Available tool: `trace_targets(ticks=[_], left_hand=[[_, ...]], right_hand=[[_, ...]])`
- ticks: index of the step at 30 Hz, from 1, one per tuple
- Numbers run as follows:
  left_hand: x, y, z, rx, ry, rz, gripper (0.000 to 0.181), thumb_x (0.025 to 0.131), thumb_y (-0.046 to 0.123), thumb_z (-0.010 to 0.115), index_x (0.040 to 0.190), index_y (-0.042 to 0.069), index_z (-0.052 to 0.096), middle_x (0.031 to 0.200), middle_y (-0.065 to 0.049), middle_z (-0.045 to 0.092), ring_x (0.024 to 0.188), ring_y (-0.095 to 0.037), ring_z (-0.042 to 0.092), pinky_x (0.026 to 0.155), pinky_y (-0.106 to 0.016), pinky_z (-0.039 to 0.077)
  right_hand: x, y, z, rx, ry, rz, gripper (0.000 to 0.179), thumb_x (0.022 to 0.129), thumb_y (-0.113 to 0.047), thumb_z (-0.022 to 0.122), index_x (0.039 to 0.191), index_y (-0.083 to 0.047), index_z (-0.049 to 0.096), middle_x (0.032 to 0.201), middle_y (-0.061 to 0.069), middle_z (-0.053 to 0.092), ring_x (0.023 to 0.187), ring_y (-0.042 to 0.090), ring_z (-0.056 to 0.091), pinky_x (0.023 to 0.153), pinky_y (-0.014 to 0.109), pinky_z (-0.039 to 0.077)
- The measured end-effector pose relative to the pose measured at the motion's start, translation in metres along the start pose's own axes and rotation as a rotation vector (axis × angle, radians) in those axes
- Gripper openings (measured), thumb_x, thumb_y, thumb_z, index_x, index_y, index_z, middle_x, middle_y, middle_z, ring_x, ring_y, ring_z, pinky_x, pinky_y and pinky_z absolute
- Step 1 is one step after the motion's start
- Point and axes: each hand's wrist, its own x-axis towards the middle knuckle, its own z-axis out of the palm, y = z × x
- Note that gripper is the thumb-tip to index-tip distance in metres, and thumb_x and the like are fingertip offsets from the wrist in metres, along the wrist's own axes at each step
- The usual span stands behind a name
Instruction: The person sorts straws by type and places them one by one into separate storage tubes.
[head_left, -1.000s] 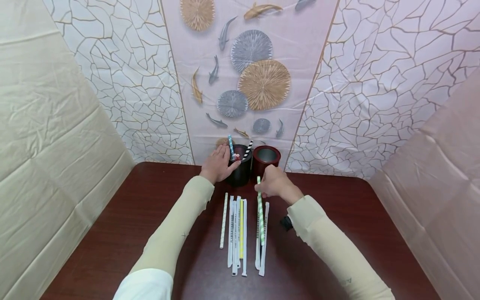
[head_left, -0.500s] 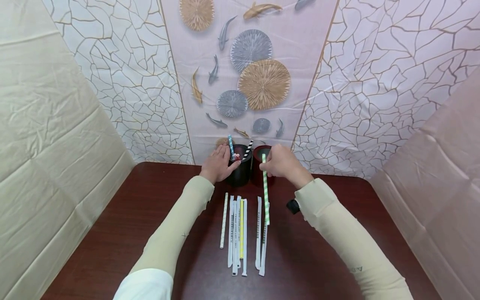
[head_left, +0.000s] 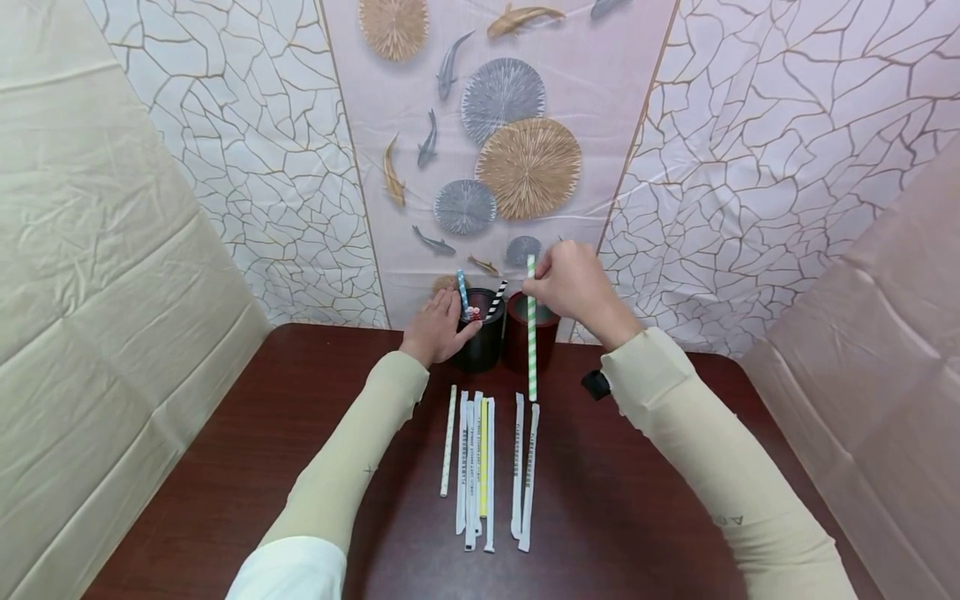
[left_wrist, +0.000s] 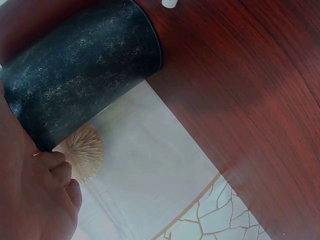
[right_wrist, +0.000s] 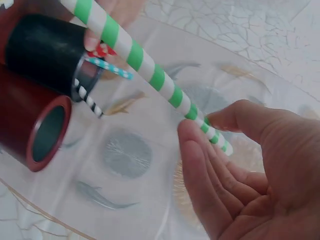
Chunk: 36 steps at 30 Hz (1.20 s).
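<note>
My right hand [head_left: 576, 287] pinches a green-and-white striped paper straw [head_left: 532, 358] near its upper end, between thumb and fingers. The straw hangs nearly upright, overlapping the dark red cup [head_left: 516, 346] in the head view. In the right wrist view the red cup's mouth [right_wrist: 48, 132] lies off to the left of that hand. My left hand [head_left: 435, 327] holds the rim of a black cup [head_left: 477, 357], thumb across the front. Inside the black cup lean a blue dotted straw [head_left: 461, 290], a black-and-white striped straw [head_left: 497, 298] and a red dotted straw [right_wrist: 104, 50].
On the dark wooden table [head_left: 315, 433] lie a pale dotted straw [head_left: 448, 442], several paper-wrapped straws [head_left: 461, 475] and a yellow straw [head_left: 483, 458]. Two more wrapped straws, a left one [head_left: 517, 475] and a right one [head_left: 528, 492], lie apart. Patterned cloth [head_left: 660, 250] hangs behind the cups.
My right hand has risen and moved away from me and rightward, lifting the green striped straw off the two wrapped straws. My left hand has stayed on the black cup.
</note>
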Motion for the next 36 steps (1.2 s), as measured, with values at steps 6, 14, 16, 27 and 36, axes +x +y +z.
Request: trace_targets(ticks=[6, 14, 16, 27, 36], left_hand=[[0.000, 0.000, 0.001, 0.003, -0.002, -0.004, 0.087, 0.111, 0.063, 0.025, 0.169, -0.001, 0.010, 0.177, -0.020, 0.014, 0.167, -0.032, 0.012, 0.136, -0.041, 0.015], [0.000, -0.001, -0.001, 0.003, -0.004, -0.004, 0.087, 0.111, 0.063, 0.024, 0.169, 0.000, 0.010, 0.178, -0.020, 0.013, 0.167, -0.031, 0.011, 0.136, -0.040, 0.014], [0.000, -0.001, 0.000, 0.008, -0.002, -0.006, 0.087, 0.111, 0.063, 0.024, 0.169, -0.001, 0.010, 0.178, -0.020, 0.013, 0.167, -0.032, 0.011, 0.136, -0.040, 0.014], [0.003, -0.001, 0.001, 0.015, 0.011, -0.003, 0.087, 0.111, 0.063, 0.025, 0.168, -0.002, 0.012, 0.177, -0.020, 0.015, 0.166, -0.032, 0.014, 0.135, -0.043, 0.019], [0.001, 0.000, 0.000, 0.020, 0.024, 0.003, 0.088, 0.111, 0.063, 0.026, 0.168, -0.002, 0.014, 0.176, -0.022, 0.017, 0.166, -0.033, 0.016, 0.135, -0.044, 0.021]], right_hand=[[0.007, -0.008, -0.012, 0.062, 0.109, -0.036, 0.018, 0.090, -0.016, 0.073, 0.088, 0.001, 0.079, 0.086, 0.016, 0.081, 0.079, 0.025, 0.078, 0.072, 0.039, 0.063], [0.013, -0.019, -0.019, 0.122, 0.208, -0.068, 0.018, 0.094, -0.015, 0.071, 0.100, 0.002, 0.075, 0.096, 0.019, 0.082, 0.088, 0.031, 0.081, 0.093, 0.046, 0.062], [0.014, -0.020, -0.018, 0.140, 0.232, -0.085, 0.018, 0.094, -0.014, 0.071, 0.100, 0.002, 0.074, 0.096, 0.019, 0.082, 0.089, 0.031, 0.081, 0.095, 0.046, 0.062], [0.018, -0.019, 0.003, 0.229, 0.354, -0.177, 0.015, 0.092, -0.008, 0.070, 0.101, 0.003, 0.073, 0.094, 0.018, 0.082, 0.084, 0.027, 0.082, 0.078, 0.041, 0.066], [0.022, -0.012, 0.037, 0.283, 0.385, -0.191, 0.015, 0.093, -0.009, 0.071, 0.102, 0.003, 0.073, 0.096, 0.018, 0.081, 0.086, 0.027, 0.082, 0.079, 0.039, 0.066]])
